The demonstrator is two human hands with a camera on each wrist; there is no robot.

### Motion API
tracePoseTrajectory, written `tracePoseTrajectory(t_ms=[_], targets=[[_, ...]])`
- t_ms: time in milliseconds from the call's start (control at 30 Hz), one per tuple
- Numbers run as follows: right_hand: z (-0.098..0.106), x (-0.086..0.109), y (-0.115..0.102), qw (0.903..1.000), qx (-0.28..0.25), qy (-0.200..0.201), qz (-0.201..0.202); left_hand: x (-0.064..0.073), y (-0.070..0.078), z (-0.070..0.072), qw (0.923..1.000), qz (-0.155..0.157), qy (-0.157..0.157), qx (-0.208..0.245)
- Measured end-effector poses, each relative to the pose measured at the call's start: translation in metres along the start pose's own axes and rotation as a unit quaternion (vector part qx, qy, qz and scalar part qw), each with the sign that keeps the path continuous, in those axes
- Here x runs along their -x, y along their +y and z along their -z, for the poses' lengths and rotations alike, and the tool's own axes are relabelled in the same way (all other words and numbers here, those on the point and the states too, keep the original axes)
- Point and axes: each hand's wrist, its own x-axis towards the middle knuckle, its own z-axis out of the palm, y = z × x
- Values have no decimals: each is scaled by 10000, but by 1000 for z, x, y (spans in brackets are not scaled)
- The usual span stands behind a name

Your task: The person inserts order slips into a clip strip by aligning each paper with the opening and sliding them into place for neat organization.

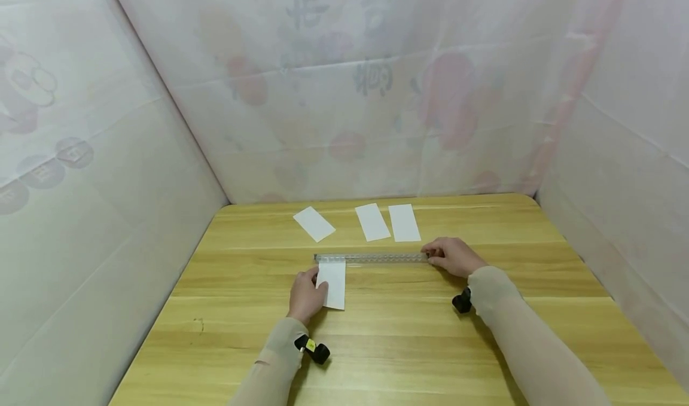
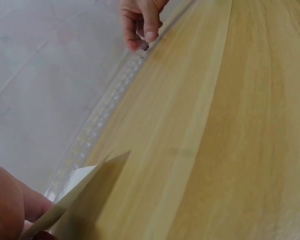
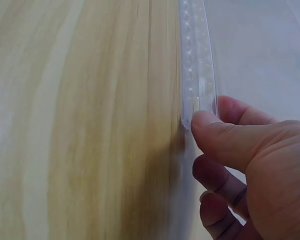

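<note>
A long clear plastic strip (image 1: 377, 258) with rows of small bumps along it lies crosswise on the table. Thumb and fingers of my right hand (image 1: 454, 256) pinch its right end, also seen in the right wrist view, where the strip (image 3: 195, 55) runs away from the thumb. My left hand (image 1: 308, 297) holds a white card (image 1: 335, 286) by its left edge, thumb on top. The card's far edge meets the left end of the strip; whether it is under or inside it I cannot tell. In the left wrist view the card is seen nearly edge-on.
Three more white cards lie behind the strip: a slanted one (image 1: 314, 224) at left, and two side by side, a middle card (image 1: 372, 222) and a right card (image 1: 404, 223). The wooden table (image 1: 398, 346) ends at a printed cloth wall (image 1: 344, 113).
</note>
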Motion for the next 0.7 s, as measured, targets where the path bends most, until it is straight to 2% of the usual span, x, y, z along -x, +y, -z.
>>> tracePoseTrajectory(t_ms=[300,467,600,700], targets=[[0,-4,-3,10000,29,-33,50,-1,1,-2,9999,15,44,-149],[-3,-4,-4,9999,-43,56,-77,-1,2,-2,9998,-14,36,-208],[-5,-4,-4,9998,-85,134,-97,-1,2,0,9999,116,-58,-102],[-6,-2,-2,9996,-106,184,-158,0,2,3,9999,87,-117,58]])
